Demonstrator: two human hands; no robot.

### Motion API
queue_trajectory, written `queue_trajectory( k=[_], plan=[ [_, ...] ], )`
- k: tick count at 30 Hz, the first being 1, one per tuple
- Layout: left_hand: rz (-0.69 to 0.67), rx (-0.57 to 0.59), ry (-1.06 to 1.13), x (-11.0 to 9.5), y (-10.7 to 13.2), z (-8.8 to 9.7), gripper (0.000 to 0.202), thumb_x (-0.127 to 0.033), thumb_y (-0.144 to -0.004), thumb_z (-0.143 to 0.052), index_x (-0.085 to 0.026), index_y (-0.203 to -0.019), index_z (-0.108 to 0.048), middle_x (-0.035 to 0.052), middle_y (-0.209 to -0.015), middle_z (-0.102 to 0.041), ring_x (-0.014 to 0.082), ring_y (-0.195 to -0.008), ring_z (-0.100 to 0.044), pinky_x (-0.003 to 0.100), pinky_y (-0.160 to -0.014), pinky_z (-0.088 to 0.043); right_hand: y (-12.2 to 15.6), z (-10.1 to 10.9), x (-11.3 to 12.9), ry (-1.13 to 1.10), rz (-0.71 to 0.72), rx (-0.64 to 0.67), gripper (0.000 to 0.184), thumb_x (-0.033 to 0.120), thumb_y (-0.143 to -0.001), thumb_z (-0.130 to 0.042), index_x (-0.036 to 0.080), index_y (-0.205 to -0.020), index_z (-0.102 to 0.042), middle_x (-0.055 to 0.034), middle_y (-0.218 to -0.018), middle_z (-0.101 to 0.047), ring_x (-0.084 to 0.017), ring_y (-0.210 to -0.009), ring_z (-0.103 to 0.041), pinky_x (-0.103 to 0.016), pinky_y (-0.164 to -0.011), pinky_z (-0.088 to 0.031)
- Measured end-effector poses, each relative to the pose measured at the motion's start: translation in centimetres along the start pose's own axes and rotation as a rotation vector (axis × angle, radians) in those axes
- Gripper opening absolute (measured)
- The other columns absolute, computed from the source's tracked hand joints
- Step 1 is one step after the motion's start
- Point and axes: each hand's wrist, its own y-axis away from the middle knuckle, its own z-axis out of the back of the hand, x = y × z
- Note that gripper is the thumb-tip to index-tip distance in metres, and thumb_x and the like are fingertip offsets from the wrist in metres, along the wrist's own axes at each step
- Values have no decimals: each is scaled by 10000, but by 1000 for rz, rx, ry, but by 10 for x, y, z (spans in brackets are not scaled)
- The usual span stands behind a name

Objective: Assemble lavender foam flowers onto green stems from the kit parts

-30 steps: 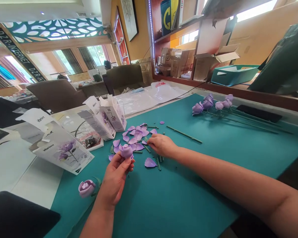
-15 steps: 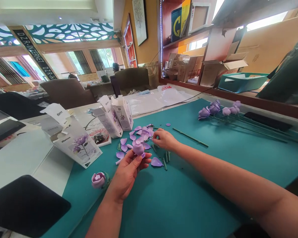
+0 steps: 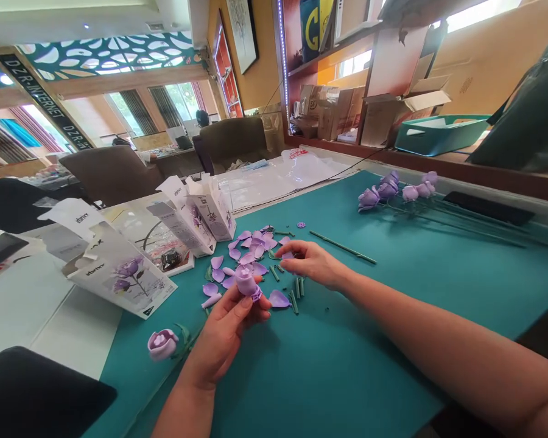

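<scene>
My left hand (image 3: 228,331) is closed around a purple toy rosebud (image 3: 245,281), held upright over the mat with a lattice-like purple base showing below it. My right hand (image 3: 317,263) hovers over the loose parts, thumb and forefinger apart, nothing visibly gripped. Purple petals (image 3: 257,248) lie in a heap beyond the bud. A single larger petal (image 3: 279,298) rests right of my left fingertips, beside several short green stem pieces (image 3: 299,286). Left of my left wrist lies a partly built rose (image 3: 162,344) with a green stem.
Printed white boxes (image 3: 130,283) stand at the left, behind a black flat object (image 3: 45,392). A long green stem (image 3: 342,246) and a small purple ring (image 3: 301,225) lie beyond my right hand. Finished purple roses (image 3: 388,190) rest at the back right of the green mat (image 3: 347,377).
My right thumb and fingers have parted from a pinch over the parts. My left hand still holds the rosebud, its base now showing more. The whole view has shifted slightly.
</scene>
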Motion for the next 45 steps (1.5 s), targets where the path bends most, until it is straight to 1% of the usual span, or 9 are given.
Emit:
queue_trajectory(
  k=[3, 7, 10, 12, 19, 23, 26, 33, 45],
  plan=[
    [-5, -3, -25, 2, -1, 0, 372, -363, -744, -697, -233, -1090, -655, 10, -774, -675, 148, -711, -594, 291, -731, -458, 5, -3, 9, -110, -60, 55, 239, 268, -729, -652, 146, -934, -624, 46, -600, -552, -73, -509, -504, -206, -494, -443],
    [-19, -6, -73, 4, -3, 2, 356, -382, -733, -704, -237, -1056, -664, 7, -769, -673, 146, -708, -585, 293, -740, -454, 12, -9, 21, -178, -93, 52, 150, 219, -761, -622, 148, -893, -633, 22, -648, -609, -77, -528, -572, -220, -533, -511],
    [-44, 2, -108, 5, -5, 1, 351, -382, -728, -711, -243, -1046, -660, 5, -766, -672, 145, -723, -579, 288, -743, -451, 17, -11, 27, -122, -92, 28, 48, 185, -763, -605, 148, -786, -586, 29, -600, -593, -81, -511, -580, -191, -483, -476],
    [-61, 10, -126, 6, -5, 1, 341, -380, -724, -715, -241, -1031, -663, 5, -757, -668, 144, -721, -573, 286, -737, -449, 20, -12, 28, -71, -68, 22, 56, 160, -748, -597, 158, -736, -541, 50, -565, -552, -74, -482, -553, -174, -442, -431],
    [-56, -10, -207, 4, -2, -4, 353, -400, -751, -679, -227, -1057, -651, 10, -749, -656, 147, -701, -550, 286, -711, -436, 24, -11, 30, 32, 72, 67, 170, 73, -729, -496, 184, -820, -590, 94, -503, -399, -52, -441, -366, -170, -404, -294],
    [-76, -49, -203, 5, -1, -7, 352, -402, -734, -686, -231, -1039, -648, 1, -692, -630, 156, -695, -544, 280, -681, -430, 26, -11, 34, -49, -13, 141, 60, 154, -746, -570, 174, -803, -574, 96, -507, -434, -56, -423, -448, -175, -406, -377],
    [-98, -61, -173, 5, -1, -9, 304, -396, -728, -690, -231, -981, -654, 0, -680, -620, 152, -683, -538, 274, -669, -426, 27, -10, 36, -111, -22, 199, 169, 194, -721, -651, 169, -869, -573, 100, -526, -471, -65, -457, -522, -180, -445, -438],
    [-45, -26, -112, 5, -1, -6, 308, -379, -742, -691, -239, -1013, -648, -3, -725, -631, 130, -673, -532, 255, -667, -419, 27, -11, 36, -123, -13, 230, 175, 173, -743, -636, 149, -909, -586, 91, -544, -516, -70, -482, -577, -175, -462, -455],
    [-27, 20, -122, 8, -2, -4, 268, -366, -807, -625, -247, -1048, -623, -7, -769, -623, 124, -701, -507, 254, -699, -403, 28, -12, 35, -93, -40, 244, 156, 181, -744, -632, 142, -892, -607, 89, -540, -492, -71, -480, -574, -172, -454, -456]
  ],
)
